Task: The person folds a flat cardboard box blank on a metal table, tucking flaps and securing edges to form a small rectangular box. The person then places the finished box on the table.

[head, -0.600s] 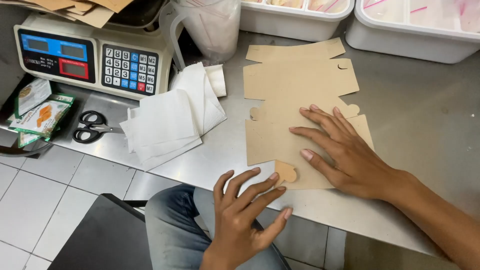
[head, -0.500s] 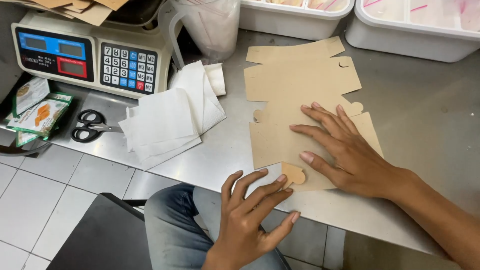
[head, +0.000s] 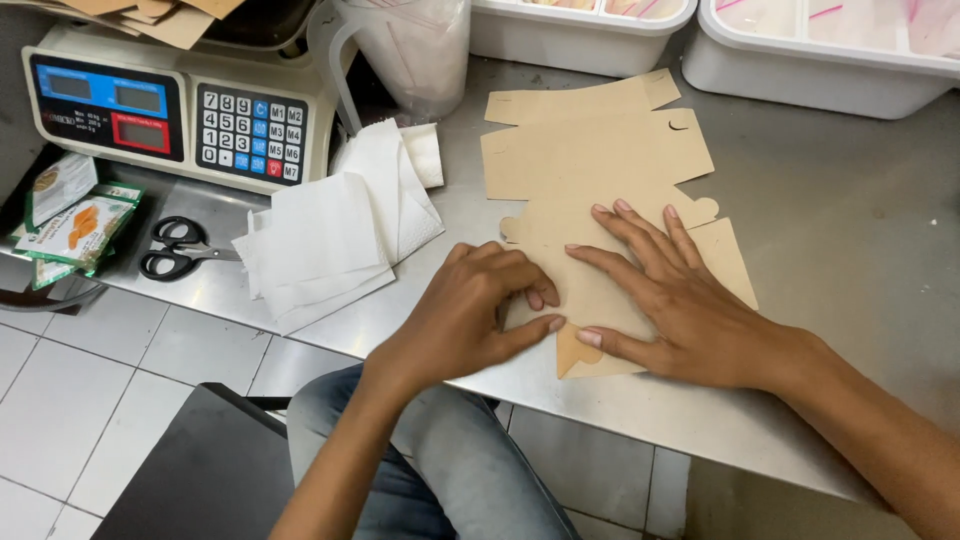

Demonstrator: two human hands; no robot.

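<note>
A flat brown cardboard box blank [head: 600, 150] lies unfolded on the steel counter [head: 850, 260]. My right hand [head: 680, 300] rests flat on its near part, fingers spread, pressing it down. My left hand [head: 470, 315] is at the blank's near left edge, its fingertips curled onto the cardboard beside a rounded tab [head: 570, 352] near the counter's front edge. Neither hand lifts the blank off the counter.
A stack of white paper sheets [head: 335, 230] lies left of the blank. Black scissors [head: 175, 250] and snack packets [head: 70, 215] sit further left, a digital scale [head: 180, 110] behind them. Two white tubs [head: 800, 50] and a clear plastic jug [head: 410, 45] stand at the back.
My left hand has risen from my lap onto the counter and reached the blank's near left edge. My right hand stays pressed on the cardboard.
</note>
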